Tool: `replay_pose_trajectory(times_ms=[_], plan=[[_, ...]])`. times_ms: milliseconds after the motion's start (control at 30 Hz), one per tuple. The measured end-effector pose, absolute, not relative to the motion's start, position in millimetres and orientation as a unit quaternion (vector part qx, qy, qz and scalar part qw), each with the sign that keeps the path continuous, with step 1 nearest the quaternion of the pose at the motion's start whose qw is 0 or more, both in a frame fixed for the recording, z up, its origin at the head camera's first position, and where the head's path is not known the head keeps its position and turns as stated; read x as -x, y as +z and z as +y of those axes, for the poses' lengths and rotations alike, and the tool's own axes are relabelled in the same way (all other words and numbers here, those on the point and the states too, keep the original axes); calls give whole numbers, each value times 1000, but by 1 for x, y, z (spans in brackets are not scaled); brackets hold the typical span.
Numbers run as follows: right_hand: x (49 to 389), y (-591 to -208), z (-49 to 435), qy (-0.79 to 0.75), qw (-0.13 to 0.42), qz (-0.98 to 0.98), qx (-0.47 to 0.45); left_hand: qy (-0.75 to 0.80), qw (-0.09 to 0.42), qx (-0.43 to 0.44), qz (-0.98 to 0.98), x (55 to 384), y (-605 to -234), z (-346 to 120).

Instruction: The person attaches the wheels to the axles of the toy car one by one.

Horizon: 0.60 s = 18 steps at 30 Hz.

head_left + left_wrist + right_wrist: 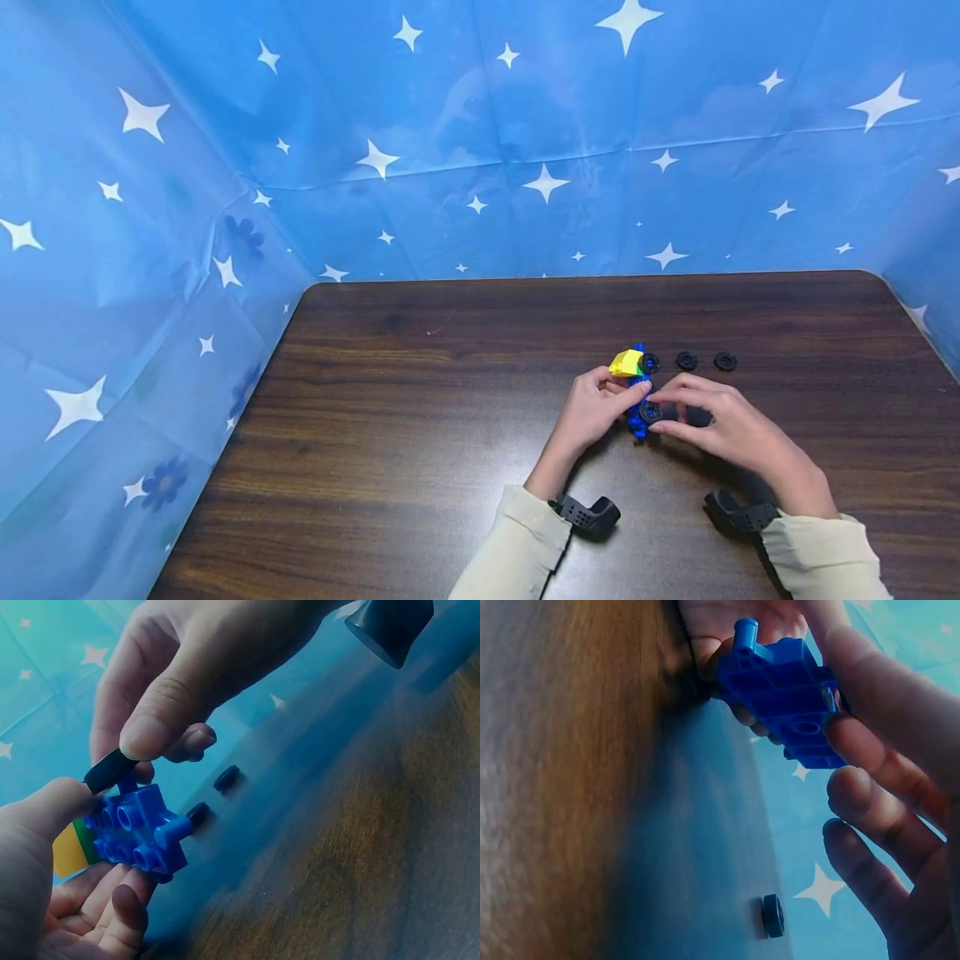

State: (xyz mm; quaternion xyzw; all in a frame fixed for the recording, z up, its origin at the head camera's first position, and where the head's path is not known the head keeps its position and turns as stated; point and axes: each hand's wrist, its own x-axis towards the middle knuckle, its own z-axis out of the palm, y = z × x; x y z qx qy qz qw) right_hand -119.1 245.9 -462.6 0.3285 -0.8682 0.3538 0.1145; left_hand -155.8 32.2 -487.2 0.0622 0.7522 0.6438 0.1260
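A blue toy vehicle base (150,814) with studs and side axle pegs is in my left hand (592,408), gripped between thumb and fingers. A yellow block (625,363) with a green piece beside it sits on the base's far end. My right hand (727,421) pinches a black wheel (111,771) at a peg on the right side of the base. Another black wheel (650,363) shows beside the yellow block. In the right wrist view the ribbed underside of the base (780,694) faces the camera.
Two loose black wheels, one nearer (686,360) and one farther right (725,361), lie on the dark wooden table (375,417) beyond my right hand. A blue cloth (450,108) with white stars hangs behind the table and at its sides.
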Motion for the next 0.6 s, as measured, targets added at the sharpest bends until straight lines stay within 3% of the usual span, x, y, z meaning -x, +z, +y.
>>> replay_pose_trajectory(times_ms=[400,600], plan=[[116,-459,241,320,134,-881,-323,678,134,-46,721,156,-489,34],[115,-452,236,272,151,-899,-307,689,112,-34,715,155,-487,37]])
